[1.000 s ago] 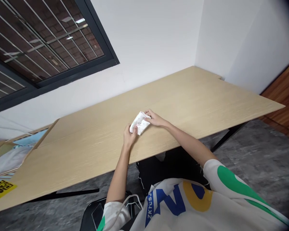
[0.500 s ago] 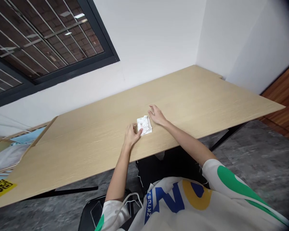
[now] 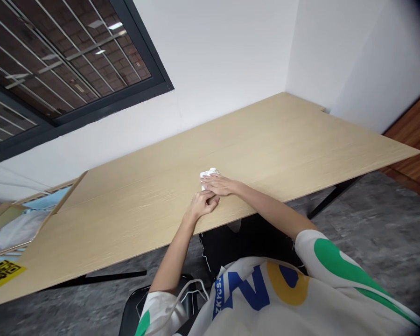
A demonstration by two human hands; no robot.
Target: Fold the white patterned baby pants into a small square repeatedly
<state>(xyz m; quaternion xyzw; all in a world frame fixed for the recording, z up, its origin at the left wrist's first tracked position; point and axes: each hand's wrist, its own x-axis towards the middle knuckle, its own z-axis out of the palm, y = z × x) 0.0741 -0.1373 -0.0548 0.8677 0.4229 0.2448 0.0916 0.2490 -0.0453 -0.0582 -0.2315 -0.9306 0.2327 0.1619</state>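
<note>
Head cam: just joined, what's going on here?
A person is at a wooden table with a small folded white cloth lying on it. The right hand lies flat across the cloth, hiding most of it. The left hand is just on the near side with its fingers curled; whether it touches the cloth is hidden. Off to the left, a white bundle sits in an open box.

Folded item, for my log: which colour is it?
The folded item is white, best in the head view.
</note>
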